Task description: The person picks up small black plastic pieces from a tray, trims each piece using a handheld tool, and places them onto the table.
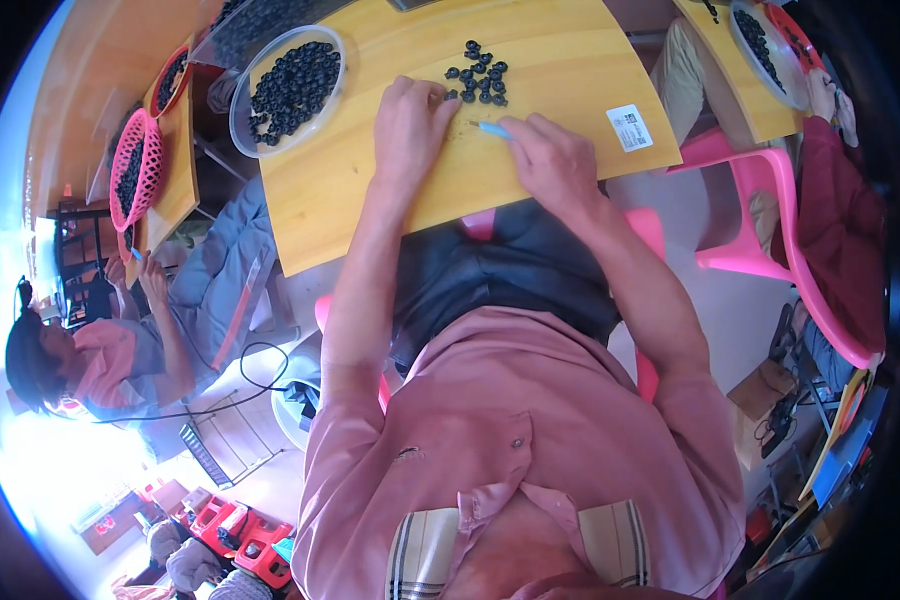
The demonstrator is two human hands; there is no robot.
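On the wooden table, my left hand (410,125) rests with its fingers curled in. Thumb and forefinger pinch a small black round part (452,95) at the edge of a loose group. My right hand (555,163) is closed around a slim tool with a light blue handle (494,130). Its thin tip points left toward the left hand, a short gap from the pinched part. Several more black parts (480,72) lie scattered just beyond both hands. The parts' exact kind is too small to tell.
A clear plastic bowl (341,75) full of black parts stands at the table's far left. A white label (629,129) is stuck on the right. Co-workers sit at tables on both sides, with a pink basket (153,165) at left and a pink chair (785,200) at right.
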